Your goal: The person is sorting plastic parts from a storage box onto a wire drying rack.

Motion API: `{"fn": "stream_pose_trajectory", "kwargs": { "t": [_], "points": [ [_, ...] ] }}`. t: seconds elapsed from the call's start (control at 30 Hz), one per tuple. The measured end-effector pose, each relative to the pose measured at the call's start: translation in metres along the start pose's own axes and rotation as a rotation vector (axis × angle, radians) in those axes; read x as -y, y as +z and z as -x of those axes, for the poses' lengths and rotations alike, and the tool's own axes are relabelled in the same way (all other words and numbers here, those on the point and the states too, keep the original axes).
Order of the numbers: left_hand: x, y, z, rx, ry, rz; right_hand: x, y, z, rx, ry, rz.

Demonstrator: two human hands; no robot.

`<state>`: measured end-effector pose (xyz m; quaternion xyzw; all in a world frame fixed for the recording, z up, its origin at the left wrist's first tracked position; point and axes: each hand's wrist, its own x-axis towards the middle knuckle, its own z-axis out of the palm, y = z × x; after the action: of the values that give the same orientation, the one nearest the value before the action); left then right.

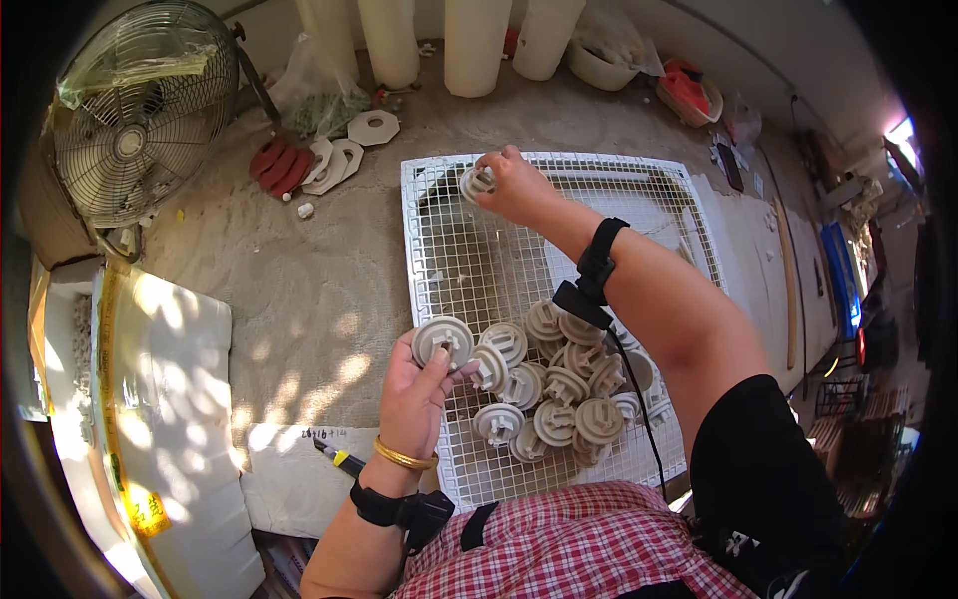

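My left hand (414, 391) is closed on a round grey knob-like part (442, 341), thumb across its slotted face. It is held over the left edge of a white mesh rack (454, 464). My right hand (516, 187) reaches to the rack's far left corner, its fingers closed round another grey disc part (475, 184), partly hidden by the fingers. Whether that disc rests on the mesh I cannot tell. A heap of several like grey parts (559, 384) lies on the near half of the rack, close to my left fingertips.
A caged fan (130, 145) stands at the far left. Beyond the rack are red rings (281, 166), white octagonal plates (373, 127) and tall white cylinders (477, 50). A yellow-black cutter (339, 457) lies left of my left forearm. A black cable (639, 399) hangs from my right wrist strap.
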<state>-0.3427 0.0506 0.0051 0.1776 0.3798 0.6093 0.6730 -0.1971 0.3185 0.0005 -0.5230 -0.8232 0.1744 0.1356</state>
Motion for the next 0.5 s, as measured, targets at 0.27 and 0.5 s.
{"fn": "stream_pose_trajectory", "kwargs": {
  "t": [0.27,0.5],
  "points": [
    [0.004,0.006,-0.025,0.03,-0.01,0.012,-0.002,0.027,-0.012,-0.06,0.018,-0.028],
    [-0.005,0.015,-0.057,-0.052,-0.016,-0.08,0.014,-0.021,0.006,-0.015,-0.158,-0.139]
  ]
}}
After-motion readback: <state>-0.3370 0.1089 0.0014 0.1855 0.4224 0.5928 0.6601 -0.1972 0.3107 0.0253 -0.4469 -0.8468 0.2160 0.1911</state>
